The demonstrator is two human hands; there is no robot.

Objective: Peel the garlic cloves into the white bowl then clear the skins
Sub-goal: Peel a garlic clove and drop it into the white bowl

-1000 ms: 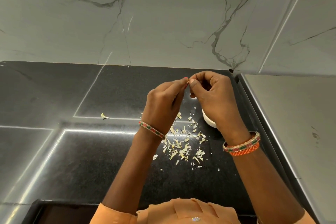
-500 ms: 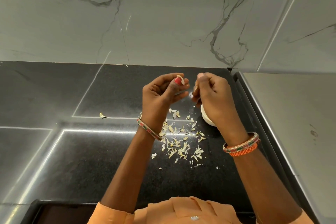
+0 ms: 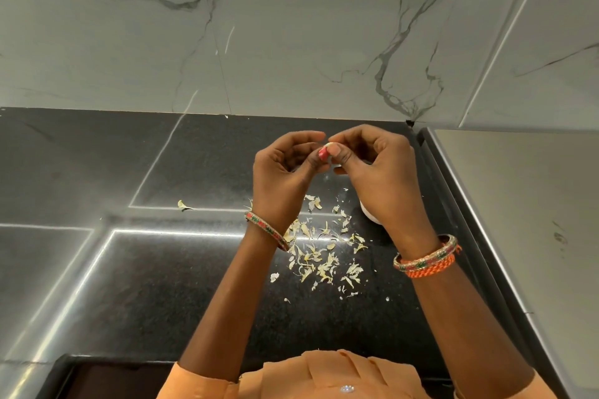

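Note:
My left hand point(image 3: 285, 172) and my right hand point(image 3: 372, 168) meet fingertip to fingertip above the black counter, both pinching one small pale garlic clove point(image 3: 330, 146); only a sliver of it shows between the thumbs. Under my right hand sits the white bowl point(image 3: 369, 215), mostly hidden, with just a piece of its rim showing. A scatter of papery garlic skins point(image 3: 321, 256) lies on the counter below and between my wrists.
One stray skin point(image 3: 183, 205) lies apart to the left. The black counter point(image 3: 129, 269) ends at a marble wall point(image 3: 291, 42) behind and a raised grey surface point(image 3: 518, 204) on the right. A dark recess point(image 3: 107, 379) sits at the near edge.
My hands were apart half a second ago, the left holding a piece up; they have come back together on the clove, slightly higher over the counter.

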